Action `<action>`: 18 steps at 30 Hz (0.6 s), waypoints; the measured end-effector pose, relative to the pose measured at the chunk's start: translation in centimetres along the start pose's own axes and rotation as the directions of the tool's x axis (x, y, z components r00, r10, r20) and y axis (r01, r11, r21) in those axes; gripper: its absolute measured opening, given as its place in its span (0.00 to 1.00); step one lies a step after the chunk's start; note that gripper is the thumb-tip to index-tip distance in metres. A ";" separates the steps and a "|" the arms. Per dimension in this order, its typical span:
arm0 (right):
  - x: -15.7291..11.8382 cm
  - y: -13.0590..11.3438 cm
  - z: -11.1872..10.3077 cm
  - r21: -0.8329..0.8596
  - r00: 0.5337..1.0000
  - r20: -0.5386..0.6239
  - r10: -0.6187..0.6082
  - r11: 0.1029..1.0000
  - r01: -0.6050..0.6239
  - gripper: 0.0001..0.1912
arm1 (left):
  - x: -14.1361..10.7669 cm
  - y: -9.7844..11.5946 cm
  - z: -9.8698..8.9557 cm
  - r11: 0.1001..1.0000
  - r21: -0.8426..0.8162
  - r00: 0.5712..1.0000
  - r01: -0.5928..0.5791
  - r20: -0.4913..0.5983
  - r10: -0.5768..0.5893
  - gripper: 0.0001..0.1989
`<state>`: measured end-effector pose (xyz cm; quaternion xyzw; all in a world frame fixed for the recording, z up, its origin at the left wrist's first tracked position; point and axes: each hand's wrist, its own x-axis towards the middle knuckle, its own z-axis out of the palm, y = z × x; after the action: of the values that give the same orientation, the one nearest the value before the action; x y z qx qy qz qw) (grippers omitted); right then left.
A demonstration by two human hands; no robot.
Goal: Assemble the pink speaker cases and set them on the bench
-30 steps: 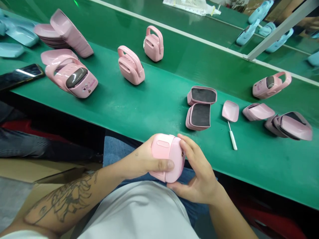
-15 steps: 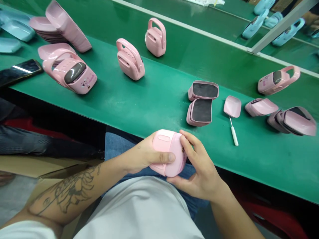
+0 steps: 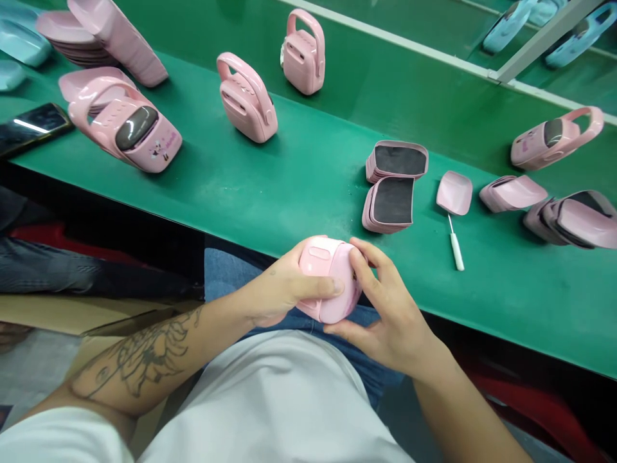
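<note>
Just off the near edge of the table, over my lap, I hold a rounded pink plastic housing [image 3: 344, 273]. A lighter pink sleeve-like part with an oval slot covers its left side. My left hand [image 3: 279, 289] is closed around that side, its thumb pressed flat across the front. From the right, my right hand [image 3: 393, 308] grips the other end, with fingers on the far edge and thumb at the near edge. Part of a dark print shows beside the right fingers. The housing's underside is hidden.
On the green table [image 3: 299, 186] stand pink handled devices [image 3: 248, 106], with stacked pink covers [image 3: 388, 209] lined in black. A white-handled screwdriver [image 3: 456, 252] lies by a loose pink cover [image 3: 454, 193]. At left are a phone [image 3: 33, 128] and blue shells [image 3: 22, 42].
The view has shifted slightly, so the table things sit higher in the picture. Both hands keep almost the same hold on the pink housing.
</note>
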<state>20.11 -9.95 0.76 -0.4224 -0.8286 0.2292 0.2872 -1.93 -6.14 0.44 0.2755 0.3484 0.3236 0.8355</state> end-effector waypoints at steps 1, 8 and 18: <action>0.2 0.0 -0.1 -0.008 1.000 -0.004 -0.009 1.000 0.009 0.58 | 0.1 0.0 0.1 1.000 -0.002 1.000 -0.018 -0.009 0.018 0.41; 0.4 -0.1 -0.6 -0.097 0.999 0.000 -0.035 0.995 0.035 0.55 | 0.6 1.0 0.9 0.999 -0.033 0.998 -0.015 0.062 0.017 0.31; 0.5 0.0 -0.5 -0.138 1.000 0.006 -0.023 0.990 0.024 0.57 | 0.6 0.8 1.1 0.993 -0.106 0.998 0.050 -0.039 -0.054 0.35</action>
<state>20.17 -9.52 1.24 -0.4310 -0.8480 0.1688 0.2581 -1.04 -5.41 1.41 0.2150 0.3553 0.3253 0.8496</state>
